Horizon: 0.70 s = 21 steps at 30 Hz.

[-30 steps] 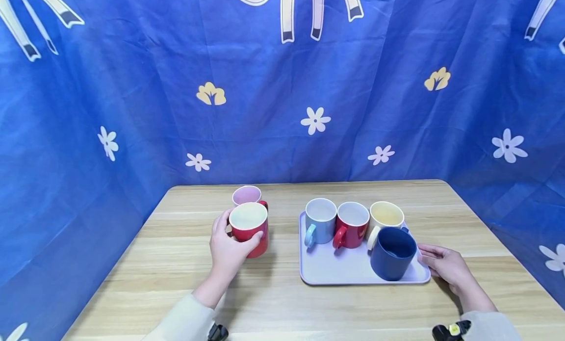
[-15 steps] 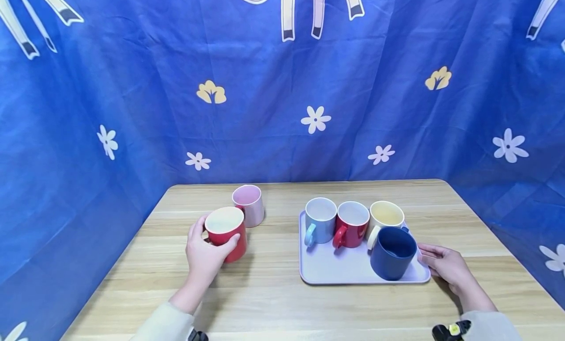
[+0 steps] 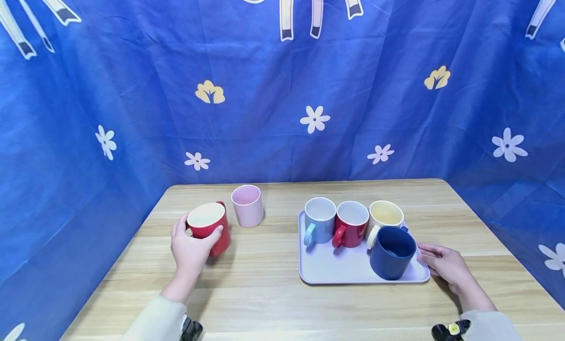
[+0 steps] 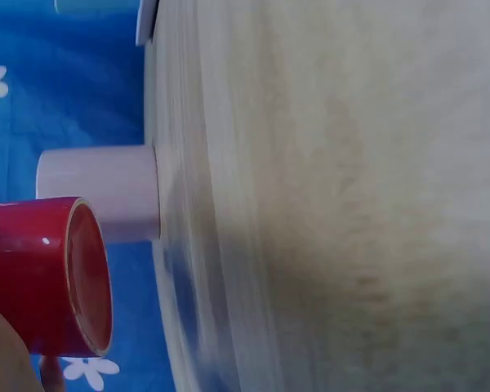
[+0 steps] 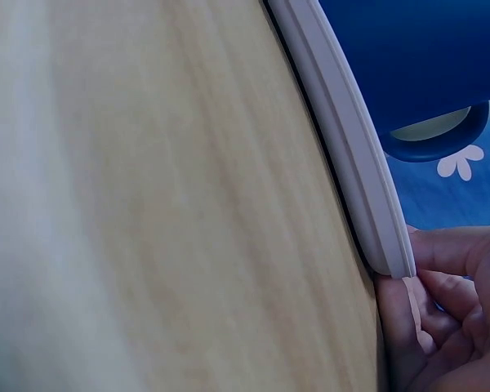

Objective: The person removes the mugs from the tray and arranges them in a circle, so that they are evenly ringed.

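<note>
My left hand [image 3: 187,250] grips a red mug [image 3: 216,235] with a cream inside, thumb on the near side. In the left wrist view the underside of this red mug [image 4: 90,278] shows, held tilted off the table. A pink mug [image 3: 248,212] stands upright just to its right. At the right, my right hand [image 3: 446,268] pinches the edge of a pale lilac tray [image 3: 324,273]; in the right wrist view the thumb lies above the tray rim [image 5: 359,163] and fingers are below. A navy mug [image 3: 390,257] stands on the tray nearest that hand.
Along the tray's back stand a light blue mug [image 3: 321,223], a smaller red mug [image 3: 354,231] and a cream mug [image 3: 385,214], close together. Bare wooden table [image 3: 265,292] lies between the left hand and the tray. Blue patterned cloth [image 3: 265,86] hangs behind and at both sides.
My left hand has carried the red mug leftward, away from in front of the pink mug, which now shows fully. The right hand, tray and its mugs have stayed put.
</note>
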Available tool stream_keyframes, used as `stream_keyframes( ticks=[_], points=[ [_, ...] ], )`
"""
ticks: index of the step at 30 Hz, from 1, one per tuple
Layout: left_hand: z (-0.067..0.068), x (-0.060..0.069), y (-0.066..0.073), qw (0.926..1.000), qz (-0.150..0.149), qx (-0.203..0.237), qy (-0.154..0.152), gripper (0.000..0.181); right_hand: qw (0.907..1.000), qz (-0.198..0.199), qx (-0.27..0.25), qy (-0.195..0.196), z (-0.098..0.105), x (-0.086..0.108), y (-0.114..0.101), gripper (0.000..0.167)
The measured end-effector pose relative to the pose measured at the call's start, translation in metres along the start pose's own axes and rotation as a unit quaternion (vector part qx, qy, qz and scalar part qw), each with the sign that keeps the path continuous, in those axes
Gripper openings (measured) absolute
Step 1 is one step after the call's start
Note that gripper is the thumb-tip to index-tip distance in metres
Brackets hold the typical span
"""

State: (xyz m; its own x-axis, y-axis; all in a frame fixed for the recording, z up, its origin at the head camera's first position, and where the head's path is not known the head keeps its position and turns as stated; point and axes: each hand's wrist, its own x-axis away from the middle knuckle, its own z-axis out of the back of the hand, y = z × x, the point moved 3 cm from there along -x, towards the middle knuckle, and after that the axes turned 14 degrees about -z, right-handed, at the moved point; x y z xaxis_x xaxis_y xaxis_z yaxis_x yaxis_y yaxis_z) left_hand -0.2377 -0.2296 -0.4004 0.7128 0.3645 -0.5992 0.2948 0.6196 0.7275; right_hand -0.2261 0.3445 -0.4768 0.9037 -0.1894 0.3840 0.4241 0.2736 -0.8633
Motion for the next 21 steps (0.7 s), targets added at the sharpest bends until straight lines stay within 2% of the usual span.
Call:
stream_keyframes(
  ticks=[7, 14, 21],
  points=[
    [-0.007, -0.011, -0.009, 0.9992, 0.037, -0.001, 0.01, 0.083, 1.0, -0.002, -0.002, 0.004, 0.0, 0.0, 0.001, 0.054],
    [-0.02, -0.022, -0.017, 0.9981, 0.026, 0.002, 0.056, 0.081, 1.0, 0.003, -0.003, 0.001, 0.0, -0.001, 0.0, 0.054],
    [-0.03, -0.029, -0.023, 0.9964, 0.031, -0.016, 0.077, 0.079, 1.0, 0.002, 0.002, 0.0, -0.001, 0.0, -0.001, 0.054]
  ],
)
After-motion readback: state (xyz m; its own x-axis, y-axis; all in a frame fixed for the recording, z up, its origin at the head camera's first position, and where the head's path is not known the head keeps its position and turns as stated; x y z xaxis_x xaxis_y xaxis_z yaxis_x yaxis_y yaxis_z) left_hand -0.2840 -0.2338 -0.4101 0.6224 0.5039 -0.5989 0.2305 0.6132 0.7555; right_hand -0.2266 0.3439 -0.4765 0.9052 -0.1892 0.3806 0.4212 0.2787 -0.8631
